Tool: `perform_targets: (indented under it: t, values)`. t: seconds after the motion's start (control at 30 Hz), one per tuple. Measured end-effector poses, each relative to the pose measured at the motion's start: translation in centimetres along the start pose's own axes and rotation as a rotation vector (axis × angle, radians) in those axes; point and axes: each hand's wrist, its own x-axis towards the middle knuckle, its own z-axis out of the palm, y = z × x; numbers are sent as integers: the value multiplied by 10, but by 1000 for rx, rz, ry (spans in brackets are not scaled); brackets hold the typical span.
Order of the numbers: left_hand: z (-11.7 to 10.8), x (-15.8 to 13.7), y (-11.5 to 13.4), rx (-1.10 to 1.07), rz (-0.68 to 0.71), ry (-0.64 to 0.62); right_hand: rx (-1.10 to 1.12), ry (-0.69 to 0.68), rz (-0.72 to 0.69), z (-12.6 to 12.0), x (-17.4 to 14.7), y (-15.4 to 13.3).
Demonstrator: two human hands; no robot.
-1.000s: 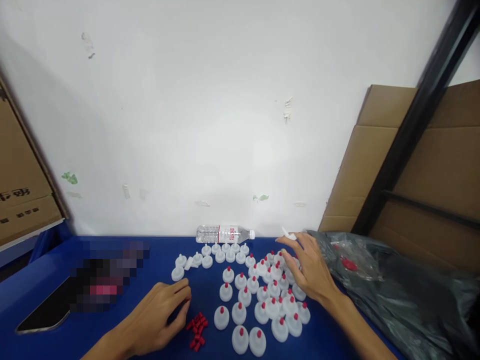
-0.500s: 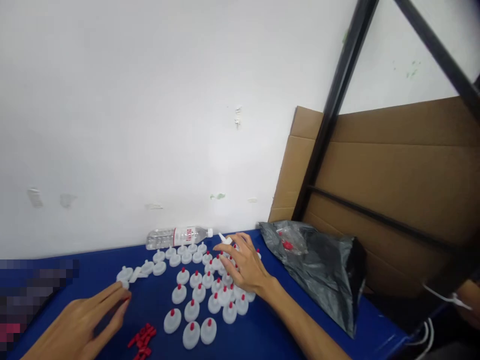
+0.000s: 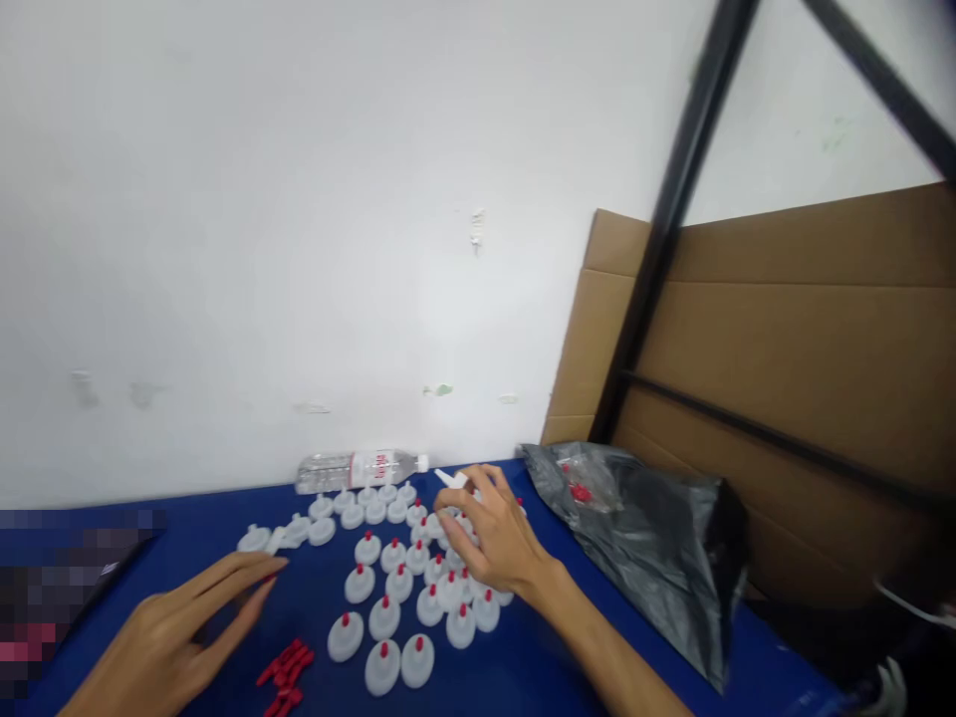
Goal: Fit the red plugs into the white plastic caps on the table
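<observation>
My left hand [image 3: 186,622] hovers over the left part of the blue table, thumb and forefinger pinched around a small red tip cap [image 3: 272,577], which is mostly hidden. Below it lies a pile of red tip caps [image 3: 288,672]. My right hand [image 3: 493,528] is curled over the crowded group of round translucent nozzle lids with red tips [image 3: 450,591]. A white pointed piece [image 3: 450,480] shows beside its forefinger; whether the hand grips it is unclear. Lids without red tips [image 3: 353,516] stand in a row behind, with white pieces [image 3: 276,541] among them at left.
A clear plastic bottle [image 3: 362,470] lies along the white wall. To the right are a dark grey plastic bag [image 3: 649,538] with a small clear bag of red pieces [image 3: 587,483] on it, a black metal frame [image 3: 664,229] and cardboard [image 3: 807,368]. A blurred dark item [image 3: 67,588] is at far left.
My left hand has moved right and slightly up, away from the leftmost lids, with the red tip cap. My right forefinger and thumb have drawn closer together. The view has shifted slightly.
</observation>
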Motion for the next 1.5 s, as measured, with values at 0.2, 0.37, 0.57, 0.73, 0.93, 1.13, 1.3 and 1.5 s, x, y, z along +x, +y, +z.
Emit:
perform_targets:
  t: [0.2, 0.37, 0.57, 0.73, 0.93, 1.13, 1.3, 1.5]
  values:
    - [-11, 1, 14, -54, -26, -70, 21, -8, -46, 0, -2, -13]
    - [-15, 2, 22, -124, -55, -141, 5, -39, -82, 4, -2, -20]
    - [-21, 4, 29, -76, 34, -175, 48, 19, -171, 7, -7, -33]
    - [-22, 0, 37, -3, 76, -188, 73, -74, -214, 19, -10, -50]
    - [-16, -3, 55, -54, 111, -229, 63, -93, -326, 32, -9, -70]
    - [-17, 0, 66, -46, 211, -122, 133, -14, -321, 41, -12, -80]
    - [-20, 3, 72, -50, 301, -77, 192, -37, -303, 44, -15, -83]
    - [-21, 3, 77, -54, 314, -92, 229, 7, -374, 42, -12, -88]
